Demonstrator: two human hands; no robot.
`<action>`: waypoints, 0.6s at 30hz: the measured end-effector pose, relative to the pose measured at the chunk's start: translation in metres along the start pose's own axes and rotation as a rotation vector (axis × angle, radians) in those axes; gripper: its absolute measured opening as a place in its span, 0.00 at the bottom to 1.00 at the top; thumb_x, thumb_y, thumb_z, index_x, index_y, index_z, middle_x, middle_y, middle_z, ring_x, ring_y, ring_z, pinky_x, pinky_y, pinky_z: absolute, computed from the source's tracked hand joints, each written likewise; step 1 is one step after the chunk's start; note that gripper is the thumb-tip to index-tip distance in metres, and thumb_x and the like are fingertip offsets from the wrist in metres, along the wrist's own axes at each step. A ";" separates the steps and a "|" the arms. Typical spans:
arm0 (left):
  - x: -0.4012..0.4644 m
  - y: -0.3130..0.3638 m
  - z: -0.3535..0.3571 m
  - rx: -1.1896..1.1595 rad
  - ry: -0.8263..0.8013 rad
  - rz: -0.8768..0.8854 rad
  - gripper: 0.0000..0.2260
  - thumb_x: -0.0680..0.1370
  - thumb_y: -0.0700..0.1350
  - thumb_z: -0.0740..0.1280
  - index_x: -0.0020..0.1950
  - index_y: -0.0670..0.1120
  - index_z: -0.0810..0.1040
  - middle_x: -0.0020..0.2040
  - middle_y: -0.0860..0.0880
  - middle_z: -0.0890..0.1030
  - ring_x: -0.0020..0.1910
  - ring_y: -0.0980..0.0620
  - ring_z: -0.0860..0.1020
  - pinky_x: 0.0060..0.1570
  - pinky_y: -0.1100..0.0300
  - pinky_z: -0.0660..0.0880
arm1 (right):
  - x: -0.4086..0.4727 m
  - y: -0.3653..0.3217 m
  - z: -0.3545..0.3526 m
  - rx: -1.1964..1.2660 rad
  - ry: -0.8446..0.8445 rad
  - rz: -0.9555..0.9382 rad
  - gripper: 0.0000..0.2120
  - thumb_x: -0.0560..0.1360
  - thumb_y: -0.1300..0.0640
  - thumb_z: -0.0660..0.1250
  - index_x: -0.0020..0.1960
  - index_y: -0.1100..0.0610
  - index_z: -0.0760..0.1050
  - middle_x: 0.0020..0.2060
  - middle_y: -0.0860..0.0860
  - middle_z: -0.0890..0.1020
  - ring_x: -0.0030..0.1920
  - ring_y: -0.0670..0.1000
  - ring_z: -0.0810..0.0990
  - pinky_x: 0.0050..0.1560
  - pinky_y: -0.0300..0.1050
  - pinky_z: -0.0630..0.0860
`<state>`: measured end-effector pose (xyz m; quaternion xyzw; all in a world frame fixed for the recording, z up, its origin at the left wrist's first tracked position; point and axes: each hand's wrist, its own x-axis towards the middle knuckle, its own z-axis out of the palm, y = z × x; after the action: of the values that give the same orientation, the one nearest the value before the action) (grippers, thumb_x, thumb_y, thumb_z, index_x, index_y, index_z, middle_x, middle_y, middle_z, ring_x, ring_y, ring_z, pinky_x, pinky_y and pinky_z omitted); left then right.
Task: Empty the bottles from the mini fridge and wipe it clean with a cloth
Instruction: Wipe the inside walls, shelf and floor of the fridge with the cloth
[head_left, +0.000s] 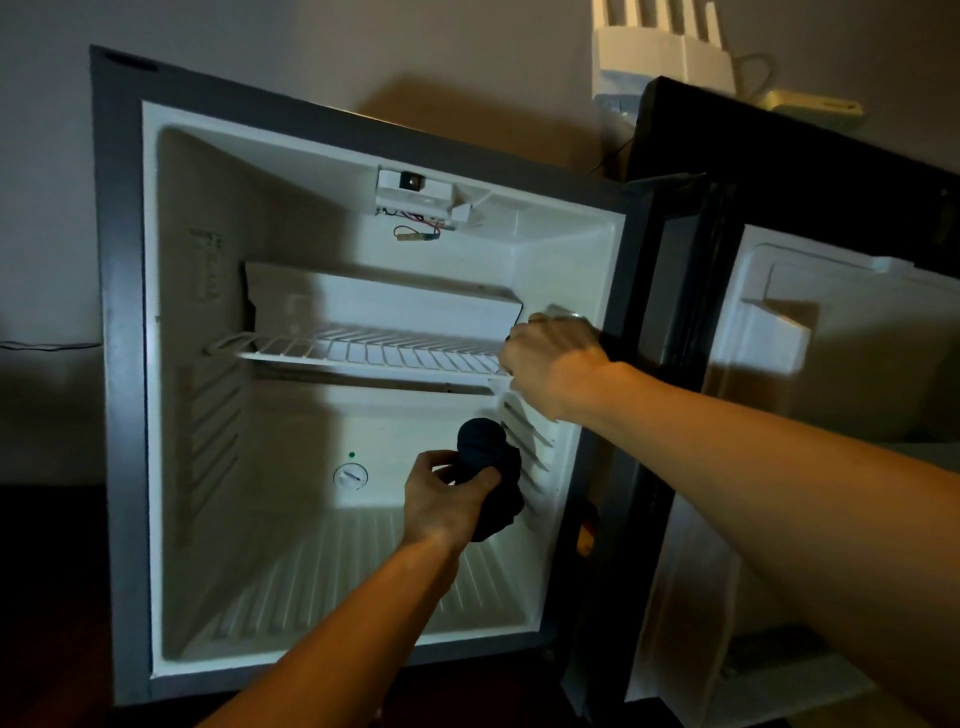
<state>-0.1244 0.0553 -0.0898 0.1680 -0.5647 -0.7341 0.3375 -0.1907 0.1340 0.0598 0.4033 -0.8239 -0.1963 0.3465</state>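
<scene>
The fridge (124, 364) stands open, its door (779, 364) swung wide to the right. Inside, a wire shelf (363, 353) splits the space; the left side above and below it lies open, the right taken by both hands.

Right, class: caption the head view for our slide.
Left hand grips a dark cloth inside the open mini fridge; right hand at the wire shelf.

Wire shelf (363, 353) in mini fridge (124, 364).
</scene>
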 end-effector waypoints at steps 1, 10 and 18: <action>0.001 0.000 0.001 -0.006 -0.005 0.006 0.17 0.72 0.37 0.74 0.56 0.45 0.72 0.51 0.46 0.79 0.41 0.49 0.81 0.25 0.66 0.75 | 0.002 0.001 -0.001 0.028 -0.022 0.011 0.06 0.75 0.62 0.66 0.42 0.53 0.73 0.47 0.52 0.78 0.45 0.55 0.75 0.45 0.48 0.73; 0.013 -0.010 0.015 -0.001 -0.032 0.061 0.17 0.70 0.38 0.75 0.53 0.49 0.72 0.51 0.50 0.79 0.47 0.49 0.81 0.39 0.58 0.81 | 0.019 0.016 -0.018 0.163 -0.073 0.087 0.14 0.75 0.61 0.69 0.33 0.55 0.70 0.31 0.51 0.73 0.32 0.51 0.73 0.41 0.47 0.77; 0.041 -0.005 0.027 0.040 0.068 0.148 0.16 0.70 0.42 0.75 0.53 0.50 0.72 0.51 0.50 0.79 0.48 0.48 0.81 0.48 0.49 0.81 | 0.026 0.032 -0.025 0.247 -0.007 0.074 0.06 0.74 0.55 0.72 0.46 0.57 0.81 0.44 0.55 0.82 0.42 0.57 0.81 0.49 0.51 0.80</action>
<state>-0.1726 0.0469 -0.0805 0.1575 -0.5784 -0.6896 0.4063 -0.2008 0.1313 0.1068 0.4118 -0.8572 -0.0817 0.2983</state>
